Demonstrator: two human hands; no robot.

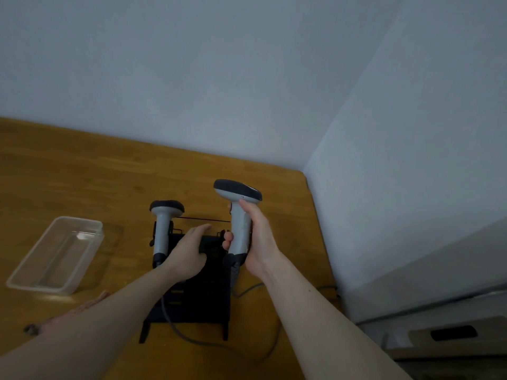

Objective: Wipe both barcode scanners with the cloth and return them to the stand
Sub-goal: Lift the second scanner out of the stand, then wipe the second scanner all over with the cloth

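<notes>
My right hand point(256, 237) closed around the right scanner point(238, 212) just above the black stand point(197, 294), my left hand point(189, 253) open and flat upon it, left scanner point(164, 229) docked; next, judging likely, seating or lifting clear.

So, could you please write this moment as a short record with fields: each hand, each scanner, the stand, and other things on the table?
right hand: closed around the handle of the right grey barcode scanner with dark head, held upright at the stand's right side
left hand: open, flat on the black metal stand
left grey barcode scanner: upright in the stand's left holder
pink cloth: on the wooden table, partly behind the left forearm
clear plastic container: left of the stand
grey cables: trailing from the scanners
</notes>
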